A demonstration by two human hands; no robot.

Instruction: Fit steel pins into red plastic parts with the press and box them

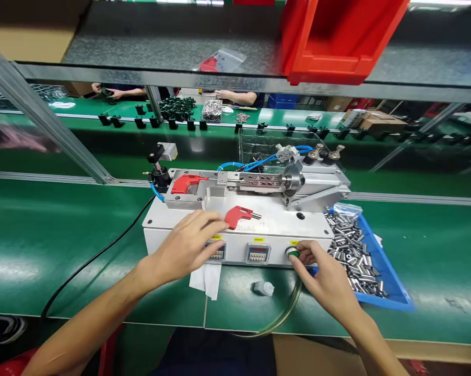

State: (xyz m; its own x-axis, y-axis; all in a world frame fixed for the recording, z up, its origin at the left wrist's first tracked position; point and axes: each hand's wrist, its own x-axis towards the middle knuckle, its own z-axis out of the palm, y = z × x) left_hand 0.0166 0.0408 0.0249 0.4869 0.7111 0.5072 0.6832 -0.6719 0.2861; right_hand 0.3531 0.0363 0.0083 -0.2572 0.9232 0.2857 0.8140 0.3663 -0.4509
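My left hand (pixel 194 243) is open over the front edge of the bench machine (pixel 188 222), fingers stretched out and holding nothing. Its fingertips are right beside a loose red gun-shaped plastic part (pixel 235 215) with a metal pin, lying on the machine's top; whether they touch is unclear. With thumb and curled fingers closed around it, my right hand (pixel 324 274) is at the green push button (pixel 294 253) on the front panel. A second red gun-shaped part (pixel 183 183) sits in the fixture at the left, in line with a metal rod and the cylinder mechanism (pixel 294 180).
A blue bin (pixel 392 284) of small metal tubes stands at the right. In front lie a small translucent bottle (pixel 263 288), white paper (pixel 212 282) and a hose. A shelf with a red bin (pixel 331 65) hangs above. Other people's hands (pixel 231 95) work across the far bench.
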